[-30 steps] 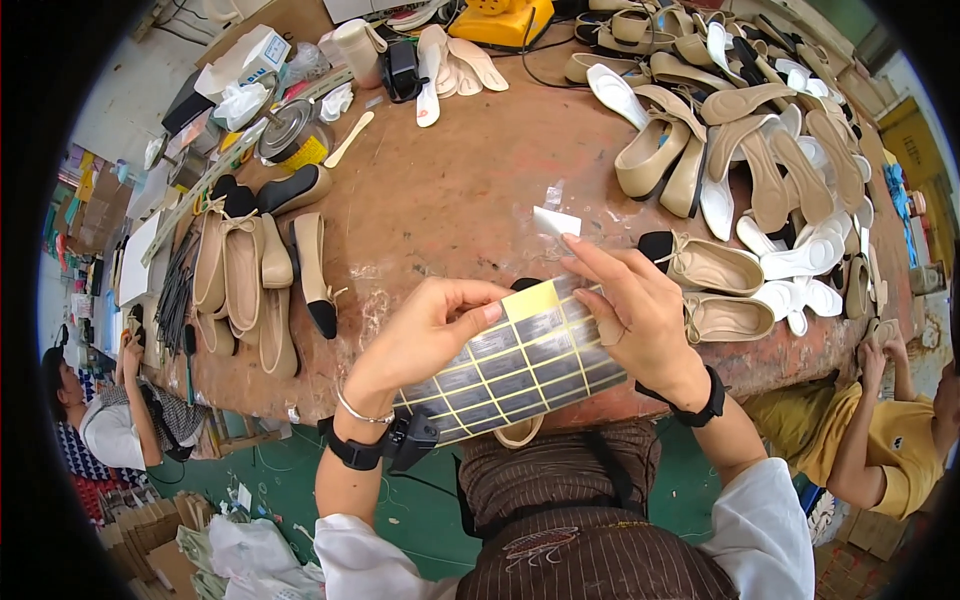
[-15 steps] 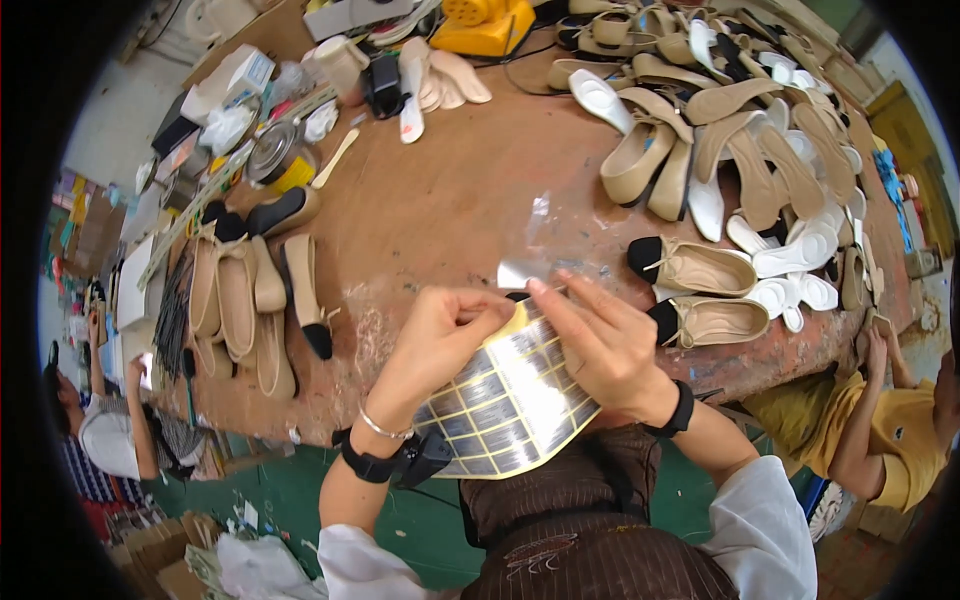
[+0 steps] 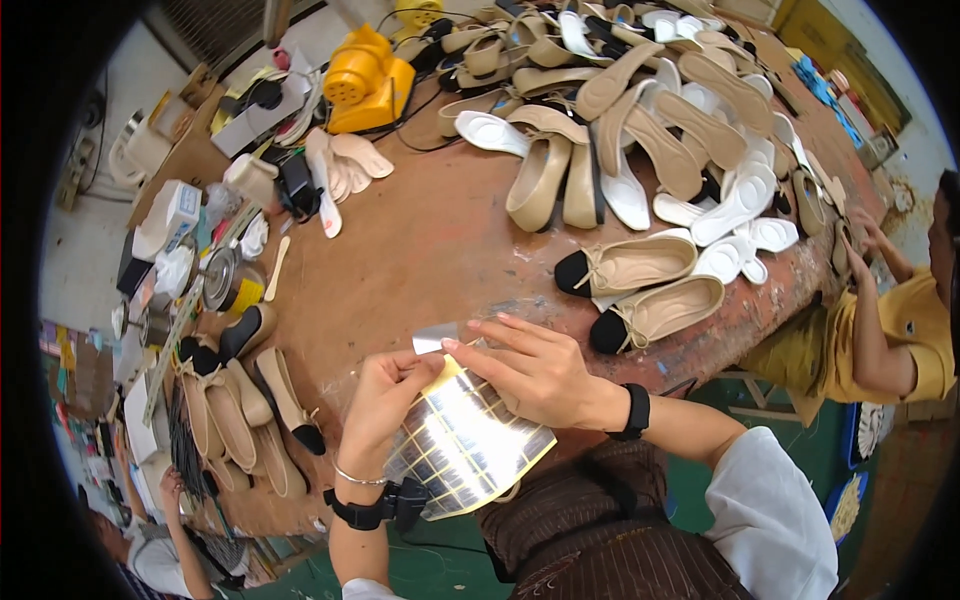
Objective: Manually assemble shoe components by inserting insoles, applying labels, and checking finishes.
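Observation:
My left hand pinches the top corner of a sheet of silvery stickers, where yellow backing shows. The sheet hangs below my hands over my lap and is marked off in small rectangles, with glare in its middle. Just past my left fingertips is a loose shiny label. My right hand has its index fingertip against that label, with the thumb partly hidden and the other fingers stretched out. To the right of my hands lies a pair of beige flats with black toes and bows.
More beige shoes stand at the left, beside a tin and a wooden stick. A yellow machine stands at the back. Shoes and white insoles heap up at the right, where a person in a yellow top sits.
The whole view has swung, so the table's things appear farther left and lower. My hands still hold the sheet and label together, and the sheet's glare has shifted.

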### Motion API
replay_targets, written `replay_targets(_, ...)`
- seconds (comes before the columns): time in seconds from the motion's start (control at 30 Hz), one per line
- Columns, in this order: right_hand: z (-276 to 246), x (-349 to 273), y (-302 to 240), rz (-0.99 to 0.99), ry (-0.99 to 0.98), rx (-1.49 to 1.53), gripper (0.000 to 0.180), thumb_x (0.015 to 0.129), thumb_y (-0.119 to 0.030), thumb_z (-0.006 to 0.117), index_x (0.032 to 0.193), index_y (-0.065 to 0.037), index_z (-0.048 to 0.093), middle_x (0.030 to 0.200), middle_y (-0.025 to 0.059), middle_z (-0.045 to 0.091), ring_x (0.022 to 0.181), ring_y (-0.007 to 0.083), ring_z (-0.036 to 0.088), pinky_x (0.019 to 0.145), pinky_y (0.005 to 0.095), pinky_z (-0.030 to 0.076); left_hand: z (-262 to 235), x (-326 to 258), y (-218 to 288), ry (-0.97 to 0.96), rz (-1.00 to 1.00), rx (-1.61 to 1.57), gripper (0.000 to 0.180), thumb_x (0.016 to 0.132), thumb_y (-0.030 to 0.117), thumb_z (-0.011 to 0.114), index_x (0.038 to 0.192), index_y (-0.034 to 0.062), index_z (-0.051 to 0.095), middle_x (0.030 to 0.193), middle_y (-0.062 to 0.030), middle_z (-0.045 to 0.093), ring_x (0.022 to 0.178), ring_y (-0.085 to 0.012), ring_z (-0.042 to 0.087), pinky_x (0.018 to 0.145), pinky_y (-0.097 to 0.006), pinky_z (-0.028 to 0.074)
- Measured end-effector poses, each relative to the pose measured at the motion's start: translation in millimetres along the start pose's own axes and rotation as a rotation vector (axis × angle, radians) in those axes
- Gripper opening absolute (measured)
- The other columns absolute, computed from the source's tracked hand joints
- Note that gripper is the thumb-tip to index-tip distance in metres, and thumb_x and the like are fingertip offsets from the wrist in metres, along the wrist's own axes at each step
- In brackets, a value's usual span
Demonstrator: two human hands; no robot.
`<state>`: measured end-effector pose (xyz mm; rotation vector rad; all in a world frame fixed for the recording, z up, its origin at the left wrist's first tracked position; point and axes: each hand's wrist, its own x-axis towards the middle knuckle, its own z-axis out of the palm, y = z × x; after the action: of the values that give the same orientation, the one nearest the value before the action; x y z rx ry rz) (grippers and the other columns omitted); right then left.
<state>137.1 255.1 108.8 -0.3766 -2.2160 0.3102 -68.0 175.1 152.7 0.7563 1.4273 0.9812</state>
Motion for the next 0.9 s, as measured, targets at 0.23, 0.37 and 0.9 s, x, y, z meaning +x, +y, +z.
replay_targets(0.23, -34.7, -0.6, 11.2, 0.458, 0.09, 0.641, 0.076, 0.075, 0.001, 0.074, 0.145, -0.004, 0.043, 0.105, 0.0095, 0.065, 0.112, 0.0266, 0.062, 0.108, 0.0444, 0.042, -55.2, 64.9, -10.4, 0.081, 0.072, 0.405, 0.025, 0.095, 0.018, 0.069, 0.104, -0.004, 0.073, 0.085, -0.0025, 0.072, 0.072, -0.0077, 0.062, 0.065, -0.023, 0.048)
replay_targets(0.37, -70.3, -4.2, 20.6, 0.479, 0.192, 0.68, 0.084, 0.081, 0.005, 0.069, 0.152, -0.004, 0.026, 0.104, 0.0091, 0.065, 0.101, 0.0186, 0.064, 0.095, 0.0344, 0.049, -71.7, 83.9, -14.3, 0.581, 0.413, 1.241, 0.034, 0.091, 0.024, 0.071, 0.113, -0.0018, 0.07, 0.095, -0.0155, 0.073, 0.077, -0.0318, 0.066, 0.072, -0.039, 0.053)
replay_targets(0.9, -79.6, -43.2, -12.9, 0.443, -0.211, 0.813, 0.083, 0.081, 0.015, 0.065, 0.152, -0.003, 0.026, 0.115, 0.0142, 0.067, 0.086, 0.0189, 0.067, 0.076, 0.029, 0.054, 35.0, -86.2, -129.7, 0.036, -0.058, -0.642, 0.055, 0.079, 0.009, 0.065, 0.127, -0.0153, 0.054, 0.137, -0.0276, 0.054, 0.115, -0.035, 0.065, 0.098, -0.042, 0.054)
